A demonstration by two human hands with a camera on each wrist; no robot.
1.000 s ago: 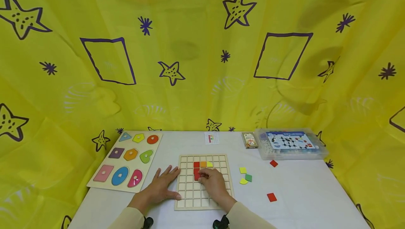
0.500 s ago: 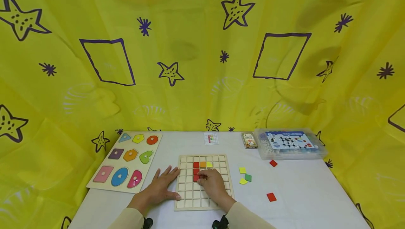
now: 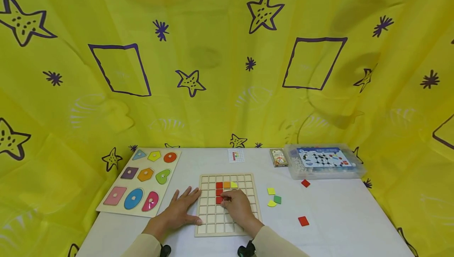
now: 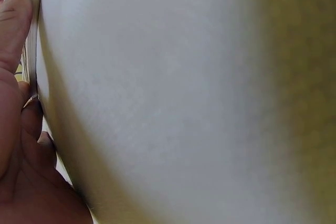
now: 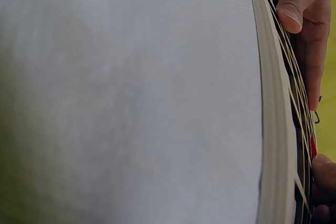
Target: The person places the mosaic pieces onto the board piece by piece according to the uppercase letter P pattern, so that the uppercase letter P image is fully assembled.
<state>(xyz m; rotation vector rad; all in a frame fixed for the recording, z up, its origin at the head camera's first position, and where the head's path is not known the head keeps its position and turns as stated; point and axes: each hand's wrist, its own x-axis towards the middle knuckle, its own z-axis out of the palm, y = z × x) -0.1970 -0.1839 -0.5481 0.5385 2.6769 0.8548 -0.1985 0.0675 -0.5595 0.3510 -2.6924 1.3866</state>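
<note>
In the head view, a wooden grid board (image 3: 211, 227) lies on the table. My left hand (image 3: 180, 208) is spread flat beside it, fingertips and thumb at its left edge. My right hand (image 3: 238, 206) is over the board, its thumb and curled index finger pinching the right side of a red square tile (image 3: 219, 200). Above that tile in the same column are two more red tiles (image 3: 219, 185). An orange tile (image 3: 227, 185) and a yellow piece (image 3: 234, 185) continue the top row rightward. The right wrist view shows the thumb (image 5: 324, 174) right at the red tile (image 5: 313, 147).
Right of the board lie yellow pieces (image 3: 271, 191), a green tile (image 3: 277, 200) and loose red tiles (image 3: 303, 221). A pattern card (image 3: 235, 155), small box (image 3: 279, 157) and clear plastic case (image 3: 323, 172) stand behind. A shape puzzle (image 3: 156, 178) is at left.
The lowest red tile has shifted slightly toward me, and a gap now shows between it and the tile above. Both hands stay in nearly the same place.
</note>
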